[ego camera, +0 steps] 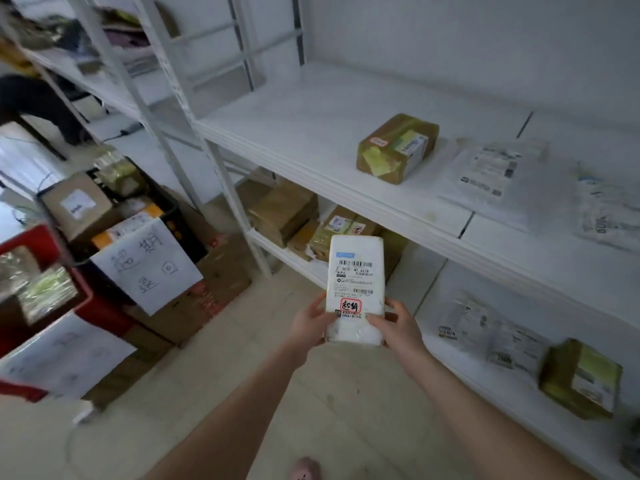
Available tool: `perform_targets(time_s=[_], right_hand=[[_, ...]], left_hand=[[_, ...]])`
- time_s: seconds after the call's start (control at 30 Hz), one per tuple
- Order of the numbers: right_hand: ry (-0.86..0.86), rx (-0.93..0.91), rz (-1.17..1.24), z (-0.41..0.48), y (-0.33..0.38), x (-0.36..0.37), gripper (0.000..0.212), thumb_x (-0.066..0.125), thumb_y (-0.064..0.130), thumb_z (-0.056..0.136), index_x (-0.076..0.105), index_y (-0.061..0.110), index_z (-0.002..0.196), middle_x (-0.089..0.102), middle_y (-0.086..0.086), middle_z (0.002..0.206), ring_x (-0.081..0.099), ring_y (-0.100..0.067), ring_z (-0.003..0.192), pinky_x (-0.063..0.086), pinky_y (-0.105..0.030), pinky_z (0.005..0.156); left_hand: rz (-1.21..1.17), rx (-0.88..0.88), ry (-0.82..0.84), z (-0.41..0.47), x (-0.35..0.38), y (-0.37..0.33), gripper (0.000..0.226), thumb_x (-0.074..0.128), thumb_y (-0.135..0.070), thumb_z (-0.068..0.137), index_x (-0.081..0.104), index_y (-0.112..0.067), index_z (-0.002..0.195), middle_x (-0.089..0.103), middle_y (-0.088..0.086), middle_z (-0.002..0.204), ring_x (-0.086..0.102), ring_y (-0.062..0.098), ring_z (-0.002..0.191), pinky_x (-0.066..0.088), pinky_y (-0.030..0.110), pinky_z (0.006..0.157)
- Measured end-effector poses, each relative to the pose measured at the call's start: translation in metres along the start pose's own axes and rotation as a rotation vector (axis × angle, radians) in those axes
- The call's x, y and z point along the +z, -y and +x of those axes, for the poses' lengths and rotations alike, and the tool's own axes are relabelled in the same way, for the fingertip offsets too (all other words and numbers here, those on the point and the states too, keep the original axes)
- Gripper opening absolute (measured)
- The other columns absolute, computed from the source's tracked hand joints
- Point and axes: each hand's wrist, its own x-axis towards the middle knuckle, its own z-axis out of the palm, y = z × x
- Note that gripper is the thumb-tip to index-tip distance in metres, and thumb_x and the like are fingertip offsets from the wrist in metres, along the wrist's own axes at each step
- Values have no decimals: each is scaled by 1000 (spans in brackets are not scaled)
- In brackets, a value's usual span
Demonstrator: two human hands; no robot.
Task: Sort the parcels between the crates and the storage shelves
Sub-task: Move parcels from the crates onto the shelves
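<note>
White parcel [356,289] held upright, both hands.
Left hand [310,322] and right hand [398,329] fingers grasp its lower edges; label print mostly illegible; shelf [311,109] left half open.

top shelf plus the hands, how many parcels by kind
Brown taped box: 1
Clear or white bags on the shelf: 2
White parcel held by left hand and right hand: 1
Total: 4
</note>
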Motion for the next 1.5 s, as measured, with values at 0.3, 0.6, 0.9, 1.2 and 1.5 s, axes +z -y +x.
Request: perform_targets(time_s=[0.3, 0.6, 0.9, 1.2, 1.5], right_hand=[[225, -80, -150, -15, 48, 122, 51, 68, 12, 83, 51, 24, 129, 65, -3, 115, 64, -23, 99, 53, -47, 89], [361, -150, -263, -14, 104, 296, 51, 74, 20, 81, 53, 20, 127, 66, -4, 114, 65, -24, 99, 52, -47, 90], [510, -211, -299, -21, 133, 481, 35, 73, 16, 81, 58, 28, 110, 68, -1, 111, 65, -17, 92, 53, -40, 87], [728, -249, -349, -34, 166, 645, 44, 66, 24, 88, 54, 26, 130, 62, 9, 105, 58, -5, 83, 47, -19, 63], [928, -169, -472, -18, 188, 806, 36, 65, 27, 86, 57, 28, 122, 67, 7, 109, 67, -16, 91, 57, -43, 81]], left_hand=[[-152, -2, -202, -40, -121, 7, 47, 61, -17, 91, 49, -30, 134, 69, -8, 113, 62, 13, 92, 45, 32, 77], [-265, -6, -396, -41, -284, 8, 35, 61, -20, 90, 52, -37, 120, 67, -7, 110, 62, 15, 102, 48, 38, 84], [-454, 14, -626, -49, -457, 31, 20, 63, -16, 90, 58, -22, 109, 72, 0, 94, 71, 15, 82, 59, 36, 67], [-472, 88, -1028, -60, -577, 29, 20, 59, -18, 93, 57, -16, 113, 67, 3, 98, 65, 14, 87, 51, 25, 65], [-407, -89, -1201, -26, -719, 50, 26, 58, -22, 90, 60, -23, 116, 69, 1, 101, 67, 25, 96, 51, 57, 86]])
